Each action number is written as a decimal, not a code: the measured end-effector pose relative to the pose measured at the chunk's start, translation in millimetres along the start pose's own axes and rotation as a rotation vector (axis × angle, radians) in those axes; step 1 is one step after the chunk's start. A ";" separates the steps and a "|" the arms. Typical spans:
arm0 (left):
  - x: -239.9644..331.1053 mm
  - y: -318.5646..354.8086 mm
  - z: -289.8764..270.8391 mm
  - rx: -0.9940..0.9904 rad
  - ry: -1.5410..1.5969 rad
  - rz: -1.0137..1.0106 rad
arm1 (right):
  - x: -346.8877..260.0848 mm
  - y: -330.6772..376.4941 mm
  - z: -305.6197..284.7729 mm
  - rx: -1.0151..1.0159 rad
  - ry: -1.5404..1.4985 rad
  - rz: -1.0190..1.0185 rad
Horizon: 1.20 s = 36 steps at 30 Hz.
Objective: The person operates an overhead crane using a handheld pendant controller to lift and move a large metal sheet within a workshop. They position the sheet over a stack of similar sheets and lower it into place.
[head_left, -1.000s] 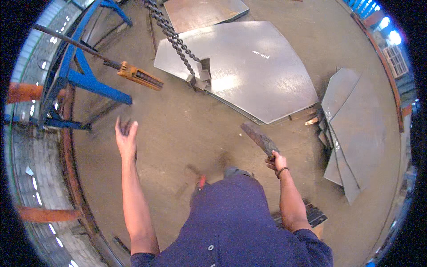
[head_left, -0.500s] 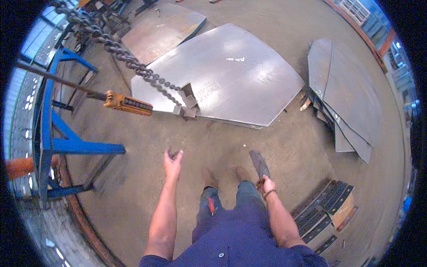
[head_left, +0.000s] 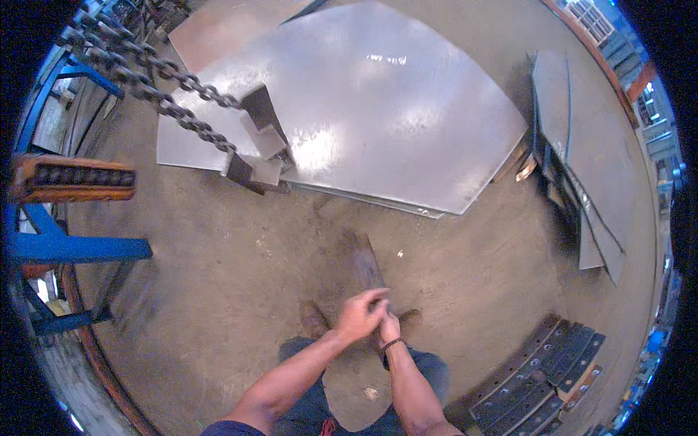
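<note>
In front of my body, my right hand (head_left: pixel 390 328) is closed on the near end of a flat dark bar (head_left: pixel 366 261), which points away over the floor and is blurred. My left hand (head_left: pixel 359 317) meets the right hand at that end, its fingers bent together. What lies between the left fingers is hidden. Beyond the hands lies a large grey steel plate (head_left: pixel 378 123) with angled sides. Two heavy chains (head_left: pixel 163 102) run from the upper left to angular metal clamps (head_left: pixel 263 134) at the plate's near left edge.
At the left, an orange block with a ridged slot (head_left: pixel 80 180) hangs by a blue steel stand (head_left: pixel 80 247). More cut plates (head_left: pixel 574 152) are stacked at the right. Dark drilled strips (head_left: pixel 534 370) lie at the lower right. A rusty plate (head_left: pixel 225 33) lies at the far left.
My left hand has moved right and my right hand left with the bar, so they now meet. The view has shifted, bringing the clamps and orange block closer and farther left.
</note>
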State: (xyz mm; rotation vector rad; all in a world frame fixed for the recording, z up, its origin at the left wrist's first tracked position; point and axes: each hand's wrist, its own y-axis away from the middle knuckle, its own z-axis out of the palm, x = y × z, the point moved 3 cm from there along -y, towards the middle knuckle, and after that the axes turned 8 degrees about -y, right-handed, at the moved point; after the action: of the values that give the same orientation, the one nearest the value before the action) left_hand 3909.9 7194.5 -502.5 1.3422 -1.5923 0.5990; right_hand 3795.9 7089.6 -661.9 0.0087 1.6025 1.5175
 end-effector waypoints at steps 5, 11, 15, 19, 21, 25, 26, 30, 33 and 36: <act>-31.1 -36.4 53.5 -0.135 0.040 0.361 | 74.5 -94.1 10.1 -0.286 -0.682 -0.144; -57.2 -46.0 90.9 -0.413 -0.256 0.788 | 152.7 -252.2 5.0 -0.237 -0.431 -0.060; -72.0 -64.5 77.2 -0.537 -0.546 0.813 | 154.0 -307.4 41.2 -0.200 -0.359 -0.050; -60.5 -58.3 62.2 -0.366 -0.393 0.771 | 107.9 -261.2 67.3 -0.354 -0.423 0.071; -62.5 -56.9 62.1 -0.408 -0.395 0.762 | 77.6 -245.2 83.2 -0.441 -0.424 0.090; -56.9 -64.4 58.7 -0.648 -0.588 0.688 | 43.8 -265.6 87.0 -0.196 -0.419 -0.176; -57.3 -66.0 61.3 -0.612 -0.595 0.689 | 36.2 -274.1 86.4 -0.091 -0.458 -0.266; -70.6 -68.2 60.2 -0.575 -0.586 0.639 | 25.2 -258.4 107.6 0.175 -0.607 -0.436; -80.0 -69.0 61.3 -0.658 -0.610 0.604 | 41.3 -249.1 104.2 0.291 -0.734 -0.440; -83.1 -70.1 55.9 -0.683 -0.620 0.564 | 45.8 -239.1 116.2 0.403 -0.804 -0.488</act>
State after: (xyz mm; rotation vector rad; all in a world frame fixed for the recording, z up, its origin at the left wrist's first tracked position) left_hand 3953.6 7168.5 -613.8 0.5640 -2.4186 -0.0980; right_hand 3968.2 7148.4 -861.0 0.3771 1.1025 0.6553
